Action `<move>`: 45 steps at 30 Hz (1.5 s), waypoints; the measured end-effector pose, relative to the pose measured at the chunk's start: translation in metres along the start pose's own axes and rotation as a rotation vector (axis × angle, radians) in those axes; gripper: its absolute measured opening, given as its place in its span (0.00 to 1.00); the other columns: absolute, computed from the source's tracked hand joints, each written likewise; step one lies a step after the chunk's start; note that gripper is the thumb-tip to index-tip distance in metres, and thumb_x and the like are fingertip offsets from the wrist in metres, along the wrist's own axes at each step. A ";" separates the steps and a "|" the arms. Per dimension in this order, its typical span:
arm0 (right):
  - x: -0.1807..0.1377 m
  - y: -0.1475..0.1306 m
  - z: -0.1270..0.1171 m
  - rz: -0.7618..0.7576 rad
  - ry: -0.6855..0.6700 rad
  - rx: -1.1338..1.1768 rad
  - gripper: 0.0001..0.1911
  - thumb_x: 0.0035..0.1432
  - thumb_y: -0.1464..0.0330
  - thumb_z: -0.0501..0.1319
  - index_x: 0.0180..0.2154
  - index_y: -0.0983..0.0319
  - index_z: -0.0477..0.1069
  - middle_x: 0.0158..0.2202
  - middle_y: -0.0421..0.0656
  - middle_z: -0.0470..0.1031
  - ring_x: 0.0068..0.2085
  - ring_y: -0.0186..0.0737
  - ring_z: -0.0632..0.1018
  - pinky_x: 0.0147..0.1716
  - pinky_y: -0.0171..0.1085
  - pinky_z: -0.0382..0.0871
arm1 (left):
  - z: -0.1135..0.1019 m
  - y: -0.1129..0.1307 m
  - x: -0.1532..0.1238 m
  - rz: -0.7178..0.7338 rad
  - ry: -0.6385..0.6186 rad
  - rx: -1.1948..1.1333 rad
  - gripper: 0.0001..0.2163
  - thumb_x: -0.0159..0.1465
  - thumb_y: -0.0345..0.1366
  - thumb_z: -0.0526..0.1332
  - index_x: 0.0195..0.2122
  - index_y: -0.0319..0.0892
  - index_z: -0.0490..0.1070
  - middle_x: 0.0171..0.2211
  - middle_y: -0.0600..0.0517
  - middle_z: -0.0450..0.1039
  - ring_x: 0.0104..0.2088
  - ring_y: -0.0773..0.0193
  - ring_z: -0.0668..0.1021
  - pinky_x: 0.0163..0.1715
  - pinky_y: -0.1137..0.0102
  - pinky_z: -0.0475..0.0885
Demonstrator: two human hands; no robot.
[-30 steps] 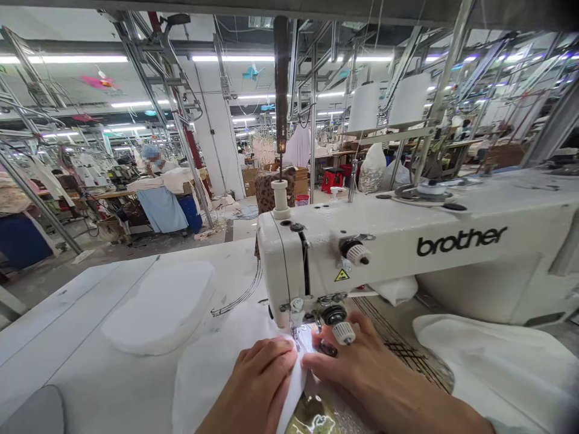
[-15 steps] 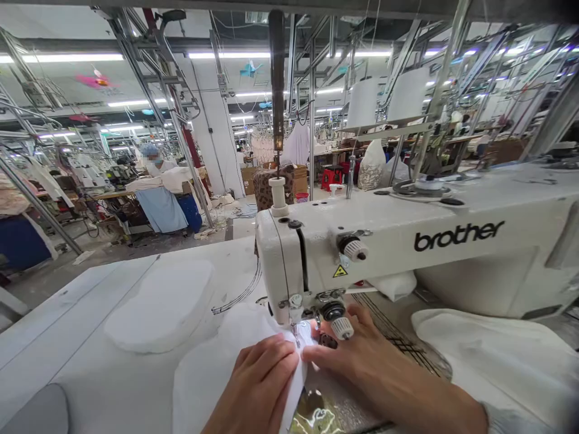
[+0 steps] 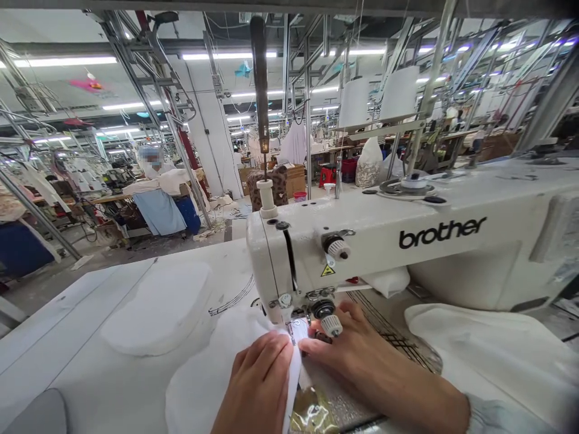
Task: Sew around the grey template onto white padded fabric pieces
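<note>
A white "brother" sewing machine (image 3: pixel 407 241) stands across the table. My left hand (image 3: pixel 260 386) lies flat on a piece of white fabric (image 3: pixel 203 386), fingers together, pressing it down just left of the needle. My right hand (image 3: pixel 348 355) rests on the machine bed right of the needle, its fingertips touching the fabric edge under the presser foot (image 3: pixel 296 322). Both hands meet in front of the needle.
A stack of white oval fabric pieces (image 3: pixel 158 307) lies on the table (image 3: pixel 67 361) to the left. More white cloth (image 3: pixel 488 355) is heaped at the right. Thread cones (image 3: pixel 398 93) stand behind the machine. Another person (image 3: pixel 151 160) works at a far table.
The view has shifted slightly, so the machine sits a bit further left. Both hands stay at the needle, with the fabric fed a little further under the foot.
</note>
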State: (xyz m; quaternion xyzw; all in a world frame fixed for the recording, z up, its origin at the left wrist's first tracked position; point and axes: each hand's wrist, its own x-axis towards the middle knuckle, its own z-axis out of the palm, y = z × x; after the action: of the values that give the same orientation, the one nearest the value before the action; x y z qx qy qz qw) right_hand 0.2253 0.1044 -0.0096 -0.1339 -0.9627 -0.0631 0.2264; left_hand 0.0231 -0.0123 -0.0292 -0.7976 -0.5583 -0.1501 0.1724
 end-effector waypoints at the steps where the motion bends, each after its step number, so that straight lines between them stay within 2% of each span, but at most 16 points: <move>1: 0.000 0.000 -0.001 0.000 0.004 0.000 0.09 0.63 0.76 0.55 0.41 0.56 0.68 0.41 0.40 0.71 0.40 0.43 0.71 0.48 0.46 0.57 | 0.002 0.001 0.000 -0.021 0.001 0.000 0.17 0.65 0.28 0.53 0.55 0.39 0.66 0.53 0.47 0.75 0.54 0.58 0.76 0.44 0.67 0.78; 4: -0.001 -0.005 -0.008 -0.008 0.022 0.030 0.06 0.63 0.76 0.56 0.38 0.58 0.67 0.40 0.40 0.72 0.40 0.42 0.71 0.48 0.46 0.56 | 0.001 0.003 0.001 -0.078 -0.004 -0.021 0.16 0.67 0.30 0.53 0.55 0.39 0.66 0.53 0.46 0.74 0.53 0.58 0.76 0.45 0.65 0.79; 6: -0.002 -0.012 -0.014 -0.016 0.022 0.087 0.04 0.64 0.74 0.57 0.36 0.59 0.67 0.37 0.39 0.72 0.39 0.41 0.71 0.46 0.43 0.56 | -0.008 0.000 0.004 -0.079 -0.032 -0.063 0.16 0.68 0.30 0.52 0.56 0.40 0.66 0.54 0.46 0.74 0.53 0.59 0.76 0.46 0.66 0.79; 10: -0.002 -0.028 -0.021 -0.027 0.013 0.153 0.05 0.65 0.71 0.57 0.34 0.59 0.67 0.30 0.37 0.72 0.36 0.37 0.70 0.38 0.39 0.56 | -0.031 -0.011 0.007 0.026 -0.142 -0.137 0.17 0.67 0.30 0.53 0.57 0.43 0.66 0.56 0.49 0.72 0.54 0.62 0.75 0.49 0.67 0.76; 12: -0.002 -0.034 -0.022 -0.044 -0.001 0.163 0.05 0.65 0.69 0.58 0.34 0.59 0.67 0.29 0.36 0.72 0.34 0.37 0.70 0.38 0.39 0.56 | -0.036 -0.014 0.006 0.079 -0.110 -0.119 0.17 0.67 0.31 0.54 0.57 0.43 0.65 0.57 0.49 0.71 0.56 0.61 0.74 0.51 0.67 0.75; 16: -0.002 -0.037 -0.024 -0.085 -0.049 0.204 0.06 0.65 0.66 0.61 0.33 0.58 0.67 0.30 0.35 0.73 0.34 0.35 0.70 0.39 0.39 0.57 | -0.030 -0.008 0.001 0.093 0.046 -0.030 0.16 0.67 0.32 0.54 0.57 0.43 0.66 0.55 0.51 0.74 0.55 0.61 0.75 0.47 0.68 0.77; 21: -0.003 -0.034 -0.029 -0.041 -0.102 0.281 0.09 0.66 0.69 0.59 0.30 0.59 0.67 0.29 0.35 0.71 0.34 0.35 0.69 0.42 0.40 0.57 | -0.017 0.001 -0.004 0.049 0.113 0.077 0.16 0.66 0.32 0.55 0.55 0.43 0.68 0.54 0.53 0.75 0.52 0.61 0.77 0.41 0.68 0.78; 24: -0.003 -0.033 -0.029 -0.004 -0.105 0.283 0.12 0.67 0.68 0.57 0.29 0.60 0.66 0.29 0.36 0.71 0.35 0.36 0.70 0.42 0.41 0.56 | -0.008 0.004 -0.007 -0.002 0.096 0.132 0.17 0.66 0.32 0.54 0.56 0.44 0.67 0.55 0.54 0.74 0.53 0.61 0.77 0.41 0.67 0.77; 27: -0.003 -0.033 -0.029 0.009 -0.107 0.261 0.13 0.67 0.69 0.57 0.28 0.60 0.65 0.28 0.36 0.71 0.34 0.35 0.70 0.42 0.40 0.56 | 0.000 0.008 -0.010 -0.113 0.103 0.120 0.16 0.68 0.33 0.51 0.56 0.46 0.67 0.56 0.55 0.73 0.54 0.60 0.75 0.43 0.64 0.75; 29: -0.002 -0.032 -0.031 -0.028 -0.109 0.250 0.13 0.67 0.69 0.57 0.28 0.60 0.65 0.27 0.35 0.71 0.33 0.35 0.69 0.41 0.39 0.56 | 0.003 0.011 -0.011 -0.161 0.113 0.085 0.17 0.69 0.34 0.49 0.57 0.47 0.66 0.57 0.55 0.72 0.56 0.60 0.74 0.45 0.63 0.74; 33: -0.002 -0.032 -0.034 -0.095 -0.131 0.254 0.12 0.67 0.69 0.58 0.28 0.60 0.65 0.25 0.34 0.72 0.31 0.33 0.69 0.41 0.38 0.56 | 0.005 0.014 -0.011 -0.160 0.123 0.063 0.17 0.69 0.33 0.49 0.57 0.46 0.66 0.58 0.54 0.71 0.56 0.61 0.73 0.46 0.64 0.71; 37: -0.002 -0.029 -0.028 -0.037 -0.140 0.275 0.13 0.67 0.69 0.55 0.27 0.60 0.64 0.24 0.35 0.70 0.29 0.34 0.67 0.41 0.39 0.57 | 0.006 0.011 -0.005 -0.191 0.120 0.056 0.16 0.69 0.33 0.49 0.55 0.45 0.69 0.57 0.53 0.72 0.56 0.59 0.72 0.47 0.63 0.70; 45: -0.005 -0.021 -0.012 0.057 -0.190 0.337 0.12 0.67 0.70 0.52 0.29 0.60 0.63 0.27 0.37 0.69 0.31 0.35 0.66 0.40 0.38 0.57 | 0.004 0.008 0.010 -0.307 0.015 0.051 0.17 0.68 0.34 0.49 0.51 0.44 0.75 0.53 0.50 0.75 0.56 0.55 0.73 0.51 0.60 0.69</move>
State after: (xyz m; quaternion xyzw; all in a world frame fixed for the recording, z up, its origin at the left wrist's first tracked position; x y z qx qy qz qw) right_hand 0.2283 0.0810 -0.0023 -0.1267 -0.9725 0.1184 0.1552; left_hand 0.0342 -0.0053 -0.0292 -0.6970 -0.6760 -0.1664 0.1721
